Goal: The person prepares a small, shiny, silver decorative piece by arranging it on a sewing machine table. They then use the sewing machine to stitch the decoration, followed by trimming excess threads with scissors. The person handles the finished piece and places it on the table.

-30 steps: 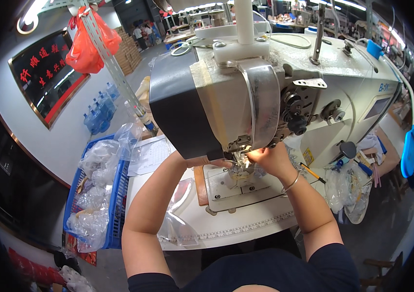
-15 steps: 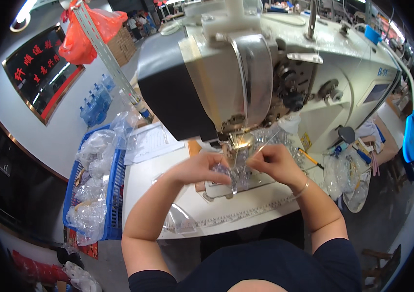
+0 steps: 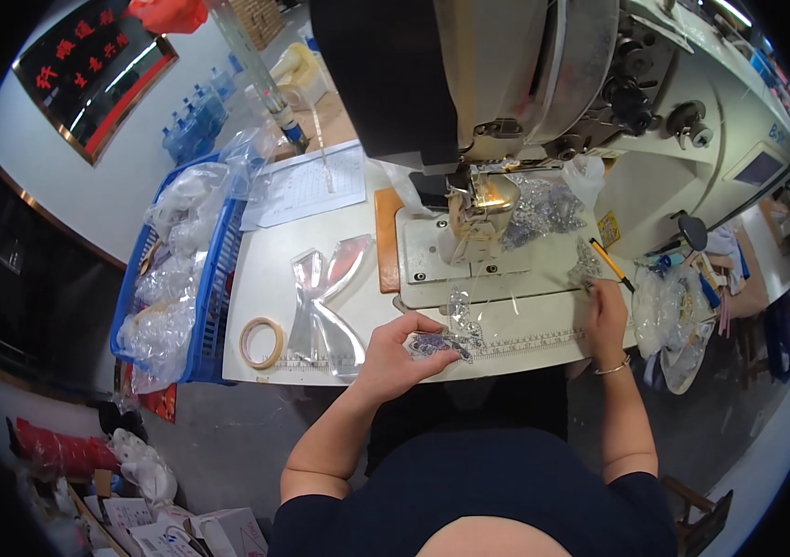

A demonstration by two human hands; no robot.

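Near the table's front edge, my left hand [image 3: 398, 357] pinches small clear plastic pieces with a dark, glittery pattern [image 3: 438, 346]. More of this patterned plastic [image 3: 462, 311] extends from the fingers toward the sewing machine's needle area [image 3: 475, 223]. My right hand [image 3: 606, 320] is farther right with its fingers closed on another clear patterned piece [image 3: 586, 265], slightly blurred. Behind the lit needle area lies a heap of similar glittery pieces [image 3: 543, 212]. Clear plastic cut-outs [image 3: 319, 306] lie flat left of my left hand.
A tape roll [image 3: 262, 343] sits at the table's front left. A blue basket [image 3: 218, 288] of plastic bags stands beside the table. Written sheets [image 3: 316, 188] lie behind the cut-outs. An orange-and-black pen [image 3: 611, 264] and bagged items [image 3: 668, 325] are at the right.
My view has tipped lower. Both hands have drawn back from the needle area toward me; the right has moved well to the right, apart from the left. The cut-outs and tape roll now show.
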